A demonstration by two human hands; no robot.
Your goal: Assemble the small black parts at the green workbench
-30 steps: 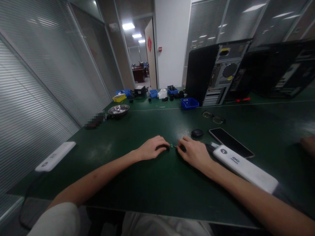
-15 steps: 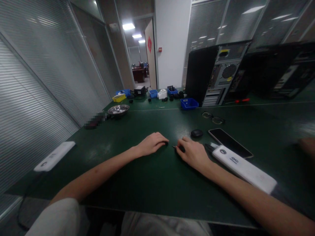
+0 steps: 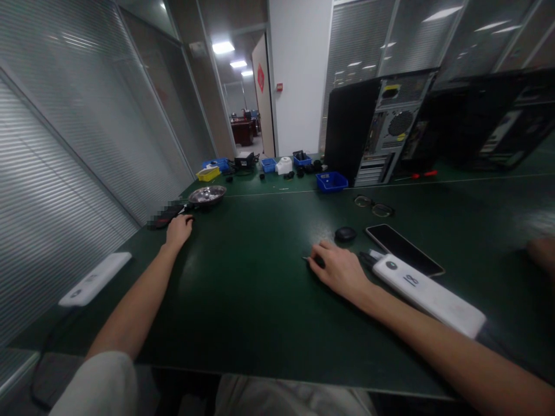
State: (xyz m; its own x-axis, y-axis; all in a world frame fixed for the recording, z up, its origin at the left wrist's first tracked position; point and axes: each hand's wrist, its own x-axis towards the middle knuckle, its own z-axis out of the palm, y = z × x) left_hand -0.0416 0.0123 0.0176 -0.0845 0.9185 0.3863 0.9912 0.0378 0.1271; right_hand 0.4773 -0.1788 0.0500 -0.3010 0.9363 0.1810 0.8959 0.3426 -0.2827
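Note:
My left hand (image 3: pixel 179 231) reaches to the left side of the table, just in front of a shiny metal bowl (image 3: pixel 207 195) with small bits in it. A small black piece (image 3: pixel 190 218) shows at its closed fingertips; its kind cannot be made out. Beside that hand lies a dark object (image 3: pixel 163 216), blurred out in part. My right hand (image 3: pixel 336 266) rests on the table, fingers curled round a small black tool (image 3: pixel 319 260) with a thin metal tip pointing left. Behind its knuckles sits a black computer mouse (image 3: pixel 346 234).
On the right lie a phone (image 3: pixel 403 248), a white power bank (image 3: pixel 427 292) marked 18 and glasses (image 3: pixel 373 206). Another white power bank (image 3: pixel 95 279) is on the left. Blue bins (image 3: pixel 332 182) and computer towers (image 3: pixel 381 133) stand behind. Another person's hand (image 3: pixel 541 252) shows at far right.
My left hand has moved left and away from the right hand to the metal bowl, a black piece still at its fingertips. The right hand has stayed in place.

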